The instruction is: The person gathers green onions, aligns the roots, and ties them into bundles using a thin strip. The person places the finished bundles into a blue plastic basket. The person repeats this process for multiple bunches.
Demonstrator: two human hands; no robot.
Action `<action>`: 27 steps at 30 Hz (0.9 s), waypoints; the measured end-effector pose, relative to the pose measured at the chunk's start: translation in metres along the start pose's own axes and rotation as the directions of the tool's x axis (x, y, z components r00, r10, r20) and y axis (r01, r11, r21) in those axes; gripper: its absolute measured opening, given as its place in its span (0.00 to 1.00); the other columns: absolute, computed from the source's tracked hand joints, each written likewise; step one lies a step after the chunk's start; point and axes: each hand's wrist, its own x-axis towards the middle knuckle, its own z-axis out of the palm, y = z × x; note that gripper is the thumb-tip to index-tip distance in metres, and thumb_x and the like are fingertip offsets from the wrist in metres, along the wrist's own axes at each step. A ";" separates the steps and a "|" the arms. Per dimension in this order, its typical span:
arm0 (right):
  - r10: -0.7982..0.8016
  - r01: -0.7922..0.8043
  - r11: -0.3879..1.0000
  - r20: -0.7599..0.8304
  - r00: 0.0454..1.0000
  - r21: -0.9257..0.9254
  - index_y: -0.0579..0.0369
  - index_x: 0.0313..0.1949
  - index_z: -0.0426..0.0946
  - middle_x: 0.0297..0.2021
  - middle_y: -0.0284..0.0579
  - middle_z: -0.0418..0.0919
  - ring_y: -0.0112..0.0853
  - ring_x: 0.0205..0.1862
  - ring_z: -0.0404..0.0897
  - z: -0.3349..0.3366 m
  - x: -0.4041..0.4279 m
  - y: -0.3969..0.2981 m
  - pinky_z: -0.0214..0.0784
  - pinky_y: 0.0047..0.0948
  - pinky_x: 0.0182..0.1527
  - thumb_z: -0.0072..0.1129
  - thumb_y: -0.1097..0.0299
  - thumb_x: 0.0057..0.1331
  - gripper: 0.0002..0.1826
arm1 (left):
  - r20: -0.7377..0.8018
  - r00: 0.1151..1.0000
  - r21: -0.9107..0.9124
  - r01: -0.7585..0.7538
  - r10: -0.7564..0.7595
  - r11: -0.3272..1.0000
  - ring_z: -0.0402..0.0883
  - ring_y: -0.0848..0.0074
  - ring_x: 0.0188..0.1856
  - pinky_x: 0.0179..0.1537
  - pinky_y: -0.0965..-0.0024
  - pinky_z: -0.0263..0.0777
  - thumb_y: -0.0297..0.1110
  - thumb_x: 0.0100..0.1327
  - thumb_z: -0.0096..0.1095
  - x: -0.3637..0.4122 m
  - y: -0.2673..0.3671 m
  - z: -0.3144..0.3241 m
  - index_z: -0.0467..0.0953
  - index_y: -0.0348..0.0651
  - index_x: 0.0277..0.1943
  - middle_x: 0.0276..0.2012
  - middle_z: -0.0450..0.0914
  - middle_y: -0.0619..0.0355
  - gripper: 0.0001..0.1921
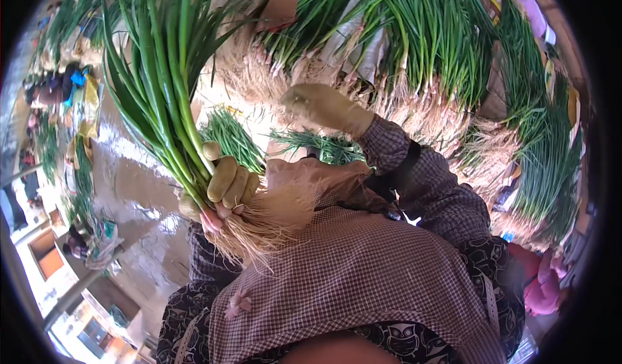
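My left hand (228, 184), in a pale rubber glove, grips a bunch of spring onions (165, 116) low on the stems. Their green leaves point up and away, while pinkish bulbs and long stringy roots (262, 228) hang below the fist, in front of my checked apron (359, 267). My right hand (325, 109), gloved the same way, is raised to the right of the bunch, apart from it. Its back faces me and its fingertips are hidden, so I cannot tell whether it holds anything. Behind it in the view are the roots of piled spring onions (427, 38).
More piled spring onions (544, 160) curve down the right side. Smaller green bundles (233, 138) lie beyond my lap. To the left is a wet, shiny floor (131, 179), with people and more bundles farther off. A person in pink (542, 286) is at the lower right.
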 end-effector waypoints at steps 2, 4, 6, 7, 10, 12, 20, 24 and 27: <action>-0.085 0.092 0.987 0.057 0.995 -0.134 0.58 0.43 0.79 0.38 0.51 0.83 0.40 0.43 0.82 0.023 0.006 0.001 0.73 0.36 0.50 0.56 0.57 0.69 0.16 | 0.007 0.998 0.089 -0.065 0.065 0.994 0.77 0.84 0.29 0.35 0.77 0.72 0.33 0.56 0.73 -0.020 0.007 0.008 0.63 0.39 0.66 0.31 0.76 0.67 0.36; 0.113 -0.114 0.994 -0.143 0.983 0.000 0.58 0.38 0.78 0.31 0.49 0.83 0.38 0.37 0.83 0.024 0.020 0.002 0.74 0.35 0.47 0.57 0.56 0.69 0.16 | -0.016 0.991 0.153 -0.129 0.133 0.980 0.76 0.84 0.28 0.34 0.77 0.71 0.35 0.57 0.73 -0.048 0.008 0.014 0.64 0.39 0.66 0.30 0.76 0.67 0.35; 0.459 -0.326 0.813 -0.185 0.869 0.481 0.58 0.36 0.76 0.25 0.47 0.81 0.36 0.31 0.83 0.000 0.053 0.021 0.74 0.34 0.42 0.56 0.55 0.69 0.16 | -0.117 0.960 0.236 -0.221 0.253 0.946 0.73 0.85 0.25 0.31 0.75 0.68 0.39 0.61 0.71 -0.081 -0.003 0.023 0.65 0.40 0.64 0.28 0.74 0.67 0.32; 0.575 -0.336 0.593 -0.093 0.813 0.732 0.57 0.35 0.75 0.22 0.46 0.80 0.36 0.29 0.83 -0.012 0.067 0.038 0.74 0.32 0.40 0.55 0.55 0.69 0.17 | -0.113 0.959 0.267 -0.222 0.259 0.938 0.76 0.80 0.27 0.31 0.73 0.70 0.42 0.61 0.68 -0.092 -0.008 0.018 0.65 0.40 0.64 0.27 0.74 0.66 0.32; 0.533 -0.212 0.638 -0.226 0.816 0.741 0.57 0.38 0.75 0.23 0.48 0.80 0.36 0.31 0.83 -0.005 0.104 0.118 0.74 0.32 0.38 0.54 0.54 0.69 0.16 | -0.231 0.944 0.301 -0.160 0.235 0.940 0.73 0.81 0.26 0.31 0.73 0.71 0.41 0.62 0.67 -0.104 -0.027 -0.004 0.68 0.37 0.61 0.26 0.73 0.66 0.28; 0.266 -0.078 0.918 -0.456 0.850 0.390 0.56 0.38 0.76 0.24 0.49 0.80 0.35 0.31 0.83 0.006 0.098 0.180 0.74 0.33 0.37 0.54 0.55 0.68 0.16 | -0.240 0.966 0.290 -0.022 0.095 0.957 0.73 0.80 0.27 0.29 0.75 0.73 0.39 0.61 0.67 -0.096 -0.032 -0.033 0.70 0.37 0.59 0.29 0.74 0.62 0.26; 0.034 -0.049 0.928 -0.047 0.998 -0.369 0.61 0.48 0.79 0.37 0.51 0.83 0.32 0.37 0.82 0.001 -0.144 0.042 0.74 0.27 0.44 0.52 0.66 0.72 0.13 | -0.532 0.838 0.216 0.268 -0.117 0.939 0.83 0.68 0.38 0.46 0.68 0.78 0.35 0.59 0.64 -0.012 -0.141 -0.039 0.74 0.30 0.51 0.36 0.84 0.49 0.21; 0.204 -0.207 0.978 -0.114 0.972 -0.018 0.61 0.49 0.79 0.38 0.47 0.84 0.32 0.40 0.83 -0.034 -0.181 0.054 0.75 0.31 0.47 0.44 0.50 0.75 0.25 | -0.472 0.837 0.051 0.339 -0.277 0.939 0.73 0.83 0.30 0.29 0.86 0.69 0.33 0.61 0.63 -0.002 -0.180 -0.048 0.69 0.29 0.59 0.37 0.80 0.48 0.26; 0.290 -0.302 0.803 0.106 0.951 0.514 0.63 0.53 0.76 0.39 0.45 0.84 0.32 0.37 0.83 -0.033 -0.170 0.065 0.75 0.29 0.43 0.41 0.47 0.76 0.28 | -0.400 0.881 -0.007 0.274 -0.254 0.962 0.68 0.85 0.27 0.30 0.84 0.65 0.33 0.59 0.63 -0.018 -0.191 -0.048 0.70 0.31 0.57 0.38 0.78 0.50 0.24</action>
